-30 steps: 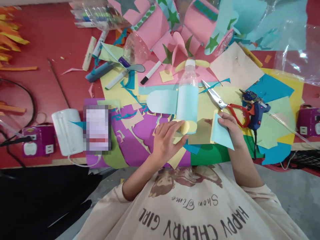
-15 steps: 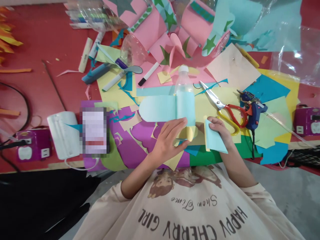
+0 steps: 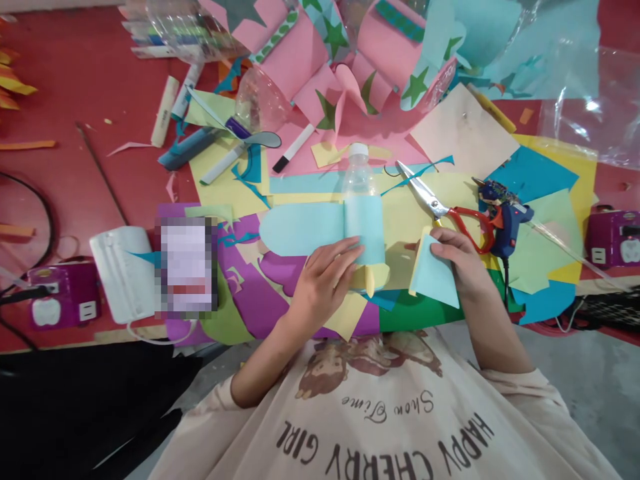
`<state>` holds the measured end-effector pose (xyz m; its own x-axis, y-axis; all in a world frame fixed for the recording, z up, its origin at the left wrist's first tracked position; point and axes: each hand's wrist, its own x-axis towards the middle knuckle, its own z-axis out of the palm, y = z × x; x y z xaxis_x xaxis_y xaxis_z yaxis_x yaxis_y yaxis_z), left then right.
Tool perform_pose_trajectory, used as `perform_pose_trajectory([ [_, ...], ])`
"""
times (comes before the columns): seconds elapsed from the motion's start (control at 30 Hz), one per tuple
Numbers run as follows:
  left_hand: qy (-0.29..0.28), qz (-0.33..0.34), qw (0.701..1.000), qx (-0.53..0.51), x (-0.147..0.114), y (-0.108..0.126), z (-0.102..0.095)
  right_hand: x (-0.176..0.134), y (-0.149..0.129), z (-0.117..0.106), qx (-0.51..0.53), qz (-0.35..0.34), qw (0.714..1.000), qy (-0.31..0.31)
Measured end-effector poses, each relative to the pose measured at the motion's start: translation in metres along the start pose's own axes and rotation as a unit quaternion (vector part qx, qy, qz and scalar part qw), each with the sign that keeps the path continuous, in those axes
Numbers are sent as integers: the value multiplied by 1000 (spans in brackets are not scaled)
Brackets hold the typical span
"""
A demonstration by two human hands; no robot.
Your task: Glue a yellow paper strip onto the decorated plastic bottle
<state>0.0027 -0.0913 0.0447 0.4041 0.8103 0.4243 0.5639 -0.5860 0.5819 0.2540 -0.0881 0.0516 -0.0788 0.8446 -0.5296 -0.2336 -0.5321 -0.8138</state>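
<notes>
On red table [image 3: 75, 80], over overlapping coloured paper sheets: scissors [image 3: 440, 203], red-handled, blades apart; blue glue gun [image 3: 505, 220] just right of them; markers [image 3: 235, 157] and pink paper with green stars at the far side; white block [image 3: 123, 273] at left. Bottle [image 3: 364, 213]: clear plastic, white cap, lying flat, wrapped in pale blue paper with a rounded flap to its left. Left hand [image 3: 323, 283]: fingers spread, pressing the bottle's near end by a yellow piece. Right hand [image 3: 457, 263]: just right of bottle, pinching a pale blue paper wedge [image 3: 435, 280].
</notes>
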Motion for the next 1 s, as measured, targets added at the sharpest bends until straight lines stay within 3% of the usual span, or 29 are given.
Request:
perform_pose_trajectory([
  [0.17,-30,4,998,51,4,5,-2,16,-32,-15,-103,-75,992,3],
  [0.37,-52,-8,997,54,-1,12,2,35,-56,-15,-165,-28,986,-27],
  [0.67,-32,-19,999,26,-8,7,8,58,-54,3,-207,-14,974,-92],
  [1.0,-30,-19,999,23,-8,9,8,73,-56,9,-242,12,957,-157],
])
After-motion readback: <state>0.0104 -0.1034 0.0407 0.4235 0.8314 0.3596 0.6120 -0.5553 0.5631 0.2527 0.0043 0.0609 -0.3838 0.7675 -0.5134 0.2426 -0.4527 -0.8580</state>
